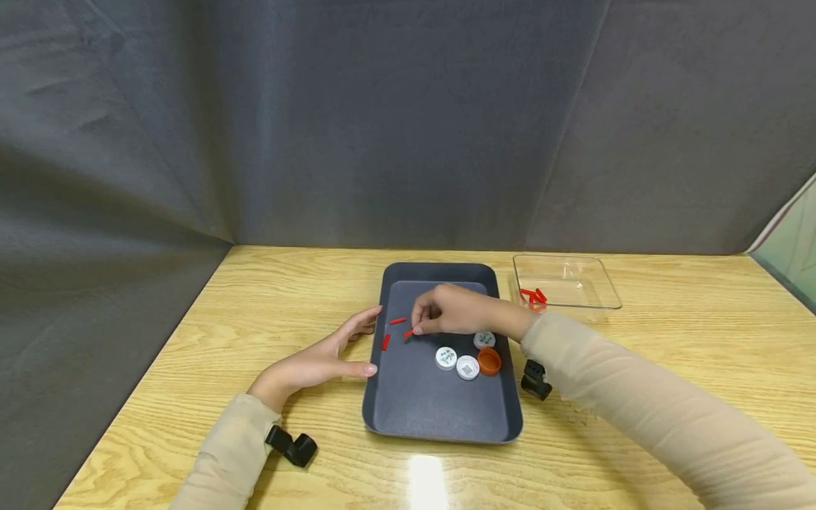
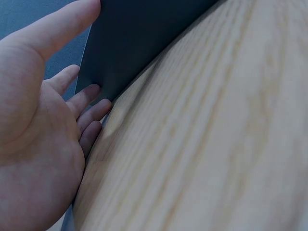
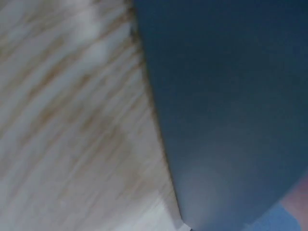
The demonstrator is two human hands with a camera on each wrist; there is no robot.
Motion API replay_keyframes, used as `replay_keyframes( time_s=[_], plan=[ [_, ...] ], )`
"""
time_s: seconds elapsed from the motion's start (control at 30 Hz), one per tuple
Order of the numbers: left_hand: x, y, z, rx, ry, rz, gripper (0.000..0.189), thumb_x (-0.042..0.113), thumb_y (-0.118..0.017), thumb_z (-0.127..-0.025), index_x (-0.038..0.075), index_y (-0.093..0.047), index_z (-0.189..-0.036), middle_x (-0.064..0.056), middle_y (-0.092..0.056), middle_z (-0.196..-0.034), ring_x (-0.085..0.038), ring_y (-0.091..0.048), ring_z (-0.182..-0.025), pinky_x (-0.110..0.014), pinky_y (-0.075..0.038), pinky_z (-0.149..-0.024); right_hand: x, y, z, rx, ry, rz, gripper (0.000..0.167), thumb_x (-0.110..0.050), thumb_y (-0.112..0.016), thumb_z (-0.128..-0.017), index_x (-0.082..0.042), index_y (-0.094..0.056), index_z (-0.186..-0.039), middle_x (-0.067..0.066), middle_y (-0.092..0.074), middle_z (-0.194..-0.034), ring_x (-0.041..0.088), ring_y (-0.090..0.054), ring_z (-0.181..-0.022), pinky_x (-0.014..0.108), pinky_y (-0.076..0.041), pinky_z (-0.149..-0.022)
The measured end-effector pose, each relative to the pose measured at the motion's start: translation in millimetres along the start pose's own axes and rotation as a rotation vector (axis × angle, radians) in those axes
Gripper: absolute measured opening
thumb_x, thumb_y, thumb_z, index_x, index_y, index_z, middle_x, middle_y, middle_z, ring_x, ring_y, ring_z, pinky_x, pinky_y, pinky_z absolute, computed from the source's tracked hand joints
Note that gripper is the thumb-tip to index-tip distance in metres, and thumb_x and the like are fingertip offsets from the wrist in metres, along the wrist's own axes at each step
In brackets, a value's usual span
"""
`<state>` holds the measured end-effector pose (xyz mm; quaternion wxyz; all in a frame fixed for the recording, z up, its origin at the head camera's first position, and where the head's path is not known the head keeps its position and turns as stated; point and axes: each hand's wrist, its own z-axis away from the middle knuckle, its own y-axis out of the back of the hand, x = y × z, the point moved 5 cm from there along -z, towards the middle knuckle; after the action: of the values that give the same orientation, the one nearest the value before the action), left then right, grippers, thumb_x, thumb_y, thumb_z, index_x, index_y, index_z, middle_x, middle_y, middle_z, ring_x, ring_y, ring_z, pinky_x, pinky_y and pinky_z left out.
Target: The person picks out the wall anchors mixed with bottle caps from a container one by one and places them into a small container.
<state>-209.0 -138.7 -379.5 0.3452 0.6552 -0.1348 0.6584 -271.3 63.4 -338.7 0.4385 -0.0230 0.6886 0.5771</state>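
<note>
In the head view, my right hand [image 1: 455, 310] reaches over the dark grey tray [image 1: 440, 418] and pinches a small red stick [image 1: 409, 333] by its end between thumb and fingertips. Two more red sticks lie on the tray floor close by, one red piece [image 1: 398, 321] near the fingers and another red piece [image 1: 385, 342] by the left wall. My left hand [image 1: 321, 360] is spread along the tray's left side. Its fingertips and thumb touch the outer wall [image 2: 139, 38], as the left wrist view shows. Only a blurred edge of my right hand [image 3: 298, 204] shows in its wrist view.
Inside the tray, right of centre, sit white round caps with printed tops [image 1: 446, 358], a white cap [image 1: 468, 367] and an orange cap [image 1: 489, 361]. Behind my right forearm stands a clear plastic box [image 1: 576, 290] holding several red sticks [image 1: 534, 297]. A grey curtain [image 1: 408, 127] closes off the back.
</note>
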Motion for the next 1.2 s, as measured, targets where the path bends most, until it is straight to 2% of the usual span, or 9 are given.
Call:
replay_keyframes(
  time_s=[0.13,0.3,0.47,0.6,0.8,1.2],
  plan=[
    [0.6,0.1,0.2,0.003,-0.007,-0.009,0.090,0.026,-0.074,-0.091,0.028,-0.015,-0.159,-0.008,-0.025,-0.157,-0.028,-0.021,-0.144,-0.057,-0.010,-0.116,-4,7,6.7,0.042,0.010,0.017,0.005,-0.018,-0.072,-0.092,-0.013,-0.072,-0.091,-0.002,-0.068,-0.081,0.009,-0.059,-0.071,0.027,-0.050,-0.066],
    [-0.9,0.7,0.0,0.005,-0.006,-0.012,0.091,0.025,-0.075,-0.090,0.027,-0.016,-0.159,-0.009,-0.026,-0.156,-0.028,-0.021,-0.144,-0.057,-0.010,-0.116,-7,14,15.2,0.088,-0.017,0.088,0.004,-0.021,-0.073,-0.092,-0.018,-0.071,-0.089,-0.007,-0.068,-0.080,0.006,-0.058,-0.071,0.028,-0.049,-0.068],
    [-1.3,1.0,-0.3,0.004,-0.011,-0.009,0.092,0.025,-0.076,-0.089,0.027,-0.016,-0.159,-0.009,-0.027,-0.156,-0.028,-0.022,-0.144,-0.056,-0.011,-0.116,-11,19,25.3,0.177,-0.059,0.188,0.006,-0.024,-0.074,-0.092,-0.023,-0.071,-0.086,-0.013,-0.063,-0.074,0.006,-0.053,-0.064,0.027,-0.044,-0.059],
    [0.0,0.7,-0.1,0.004,-0.019,-0.007,0.093,0.023,-0.077,-0.088,0.026,-0.017,-0.159,-0.008,-0.027,-0.156,-0.027,-0.022,-0.144,-0.054,-0.011,-0.116,-15,22,33.1,0.238,-0.060,0.212,0.005,-0.023,-0.074,-0.091,-0.021,-0.072,-0.087,-0.014,-0.062,-0.073,0.006,-0.051,-0.061,0.027,-0.043,-0.056],
    [-1.8,1.0,-0.6,0.013,0.001,-0.004,0.091,0.025,-0.077,-0.088,0.028,-0.019,-0.158,-0.007,-0.028,-0.155,-0.027,-0.024,-0.143,-0.056,-0.012,-0.116,-16,23,46.2,0.304,-0.077,0.189,0.006,-0.024,-0.075,-0.090,-0.018,-0.074,-0.089,-0.012,-0.067,-0.078,0.006,-0.052,-0.062,0.028,-0.044,-0.057],
    [-2.3,1.3,-0.4,0.009,-0.015,0.007,0.092,0.024,-0.077,-0.088,0.028,-0.019,-0.159,-0.008,-0.029,-0.155,-0.027,-0.024,-0.143,-0.057,-0.010,-0.116,-17,24,69.8,0.404,-0.109,0.075,0.006,-0.021,-0.076,-0.089,-0.016,-0.075,-0.091,-0.013,-0.067,-0.083,0.011,-0.054,-0.073,0.029,-0.045,-0.064]
  ],
)
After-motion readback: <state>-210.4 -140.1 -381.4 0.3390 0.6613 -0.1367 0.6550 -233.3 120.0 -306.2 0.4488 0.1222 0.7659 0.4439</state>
